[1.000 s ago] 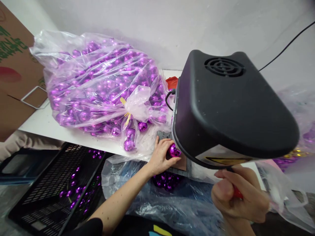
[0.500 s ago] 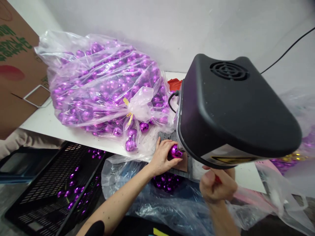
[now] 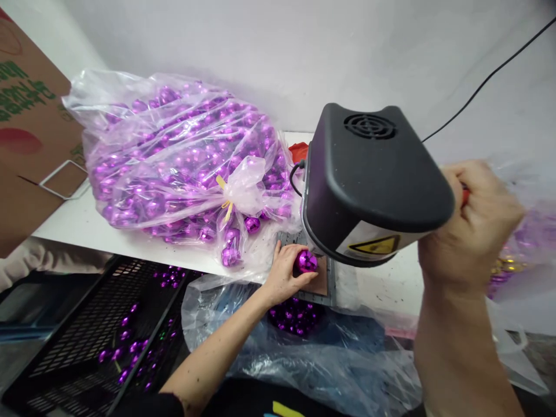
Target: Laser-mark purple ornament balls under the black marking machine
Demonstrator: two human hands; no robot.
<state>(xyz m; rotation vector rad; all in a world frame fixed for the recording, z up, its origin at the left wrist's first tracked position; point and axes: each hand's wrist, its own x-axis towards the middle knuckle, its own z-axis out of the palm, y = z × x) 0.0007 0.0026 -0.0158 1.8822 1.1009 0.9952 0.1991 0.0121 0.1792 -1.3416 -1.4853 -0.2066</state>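
My left hand point(image 3: 284, 273) pinches a shiny purple ball point(image 3: 306, 261) and holds it on the small work plate point(image 3: 324, 286) under the black machine head point(image 3: 369, 179). My right hand point(image 3: 475, 223) is raised beside the machine's right side, closed in a fist around a red handle point(image 3: 465, 194) that barely shows. The machine head carries a vent grille on top and a yellow warning label underneath.
A big clear bag point(image 3: 182, 168) of purple balls lies on the white table point(image 3: 82, 223). Below the table edge stand a black crate point(image 3: 108, 341) with several loose balls and an open plastic bag point(image 3: 299, 341) holding more. A cardboard box point(image 3: 26, 133) leans at the left. Another bag point(image 3: 530, 243) sits at right.
My right hand, with the red handle, has swung from low in front of the machine up to its right side. My left hand kept the purple ball on the plate.
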